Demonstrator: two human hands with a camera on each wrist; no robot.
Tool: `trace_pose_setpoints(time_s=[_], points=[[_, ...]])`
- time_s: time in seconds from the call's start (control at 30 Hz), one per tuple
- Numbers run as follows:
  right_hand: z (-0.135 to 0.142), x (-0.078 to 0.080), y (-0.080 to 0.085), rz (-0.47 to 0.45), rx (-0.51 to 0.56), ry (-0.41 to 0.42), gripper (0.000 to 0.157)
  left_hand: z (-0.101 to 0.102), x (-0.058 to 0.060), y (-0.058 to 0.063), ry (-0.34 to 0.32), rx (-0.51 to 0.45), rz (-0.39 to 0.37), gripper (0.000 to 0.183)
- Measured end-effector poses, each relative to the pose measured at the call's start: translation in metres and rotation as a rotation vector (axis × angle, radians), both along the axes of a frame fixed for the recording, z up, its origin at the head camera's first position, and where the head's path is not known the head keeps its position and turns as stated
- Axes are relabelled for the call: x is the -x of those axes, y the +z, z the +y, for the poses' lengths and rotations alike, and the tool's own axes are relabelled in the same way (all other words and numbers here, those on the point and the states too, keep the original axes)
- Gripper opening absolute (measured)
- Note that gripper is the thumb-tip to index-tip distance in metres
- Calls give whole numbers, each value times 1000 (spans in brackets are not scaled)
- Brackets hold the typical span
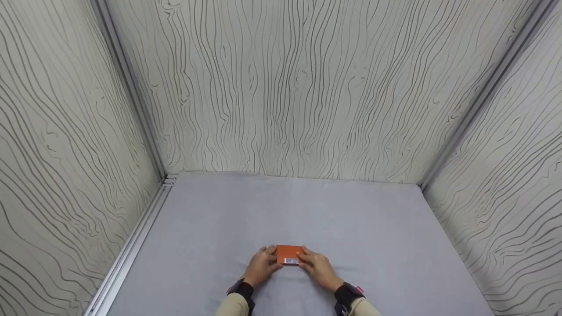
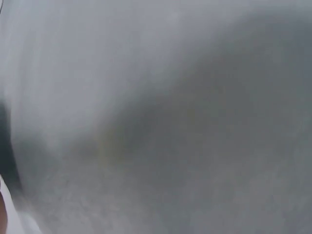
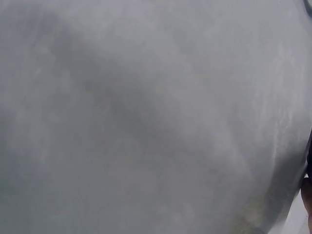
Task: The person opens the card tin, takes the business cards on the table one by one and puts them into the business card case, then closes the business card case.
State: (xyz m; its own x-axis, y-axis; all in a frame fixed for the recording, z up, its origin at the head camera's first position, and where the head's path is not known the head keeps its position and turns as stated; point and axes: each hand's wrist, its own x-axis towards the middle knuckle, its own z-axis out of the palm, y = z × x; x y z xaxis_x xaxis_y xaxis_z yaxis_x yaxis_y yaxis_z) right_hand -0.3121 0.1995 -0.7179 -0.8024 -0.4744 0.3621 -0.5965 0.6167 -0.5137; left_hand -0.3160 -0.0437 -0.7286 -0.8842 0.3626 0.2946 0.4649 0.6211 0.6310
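A small orange box [image 1: 287, 251] with a white printed label on its near side is between both hands, near the bottom middle of the head view. My left hand [image 1: 260, 267] grips its left end, thumb at the near corner and fingers at the far one. At the opposite end, my right hand [image 1: 322, 270] holds the box with thumb and fingers, one finger lying over its top. Whether the box touches the cloth is hard to tell. Both wrist views are filled by blurred grey cloth, with only slivers of skin at their outer edges; neither shows the box.
A grey cloth [image 1: 351, 219] covers the tabletop. Pale panels with dark wood-grain lines [image 1: 281, 87] stand behind it and on both sides. A metal rail [image 1: 127, 254] runs along the left edge, and metal posts rise at the back corners.
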Motion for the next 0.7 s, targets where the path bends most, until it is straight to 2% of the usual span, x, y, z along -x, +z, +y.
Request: trace_pose_setpoints(time_s=[0.27,0.43,0.5,0.57,0.7], points=[[0,4,2,-80,-8,-3,37,0,-1,2,23,43,-14,31],[1,8,14,-102,-9,2,33,-2,-3,10,-11,105,35,31],[5,11,20,-94,-2,-27,29,-3,-3,15,-40,144,100,30],[12,14,27,-35,-7,-71,26,-6,-1,20,-59,179,198,27],[33,27,43,209,-15,-161,21,-20,10,31,-32,218,480,21]])
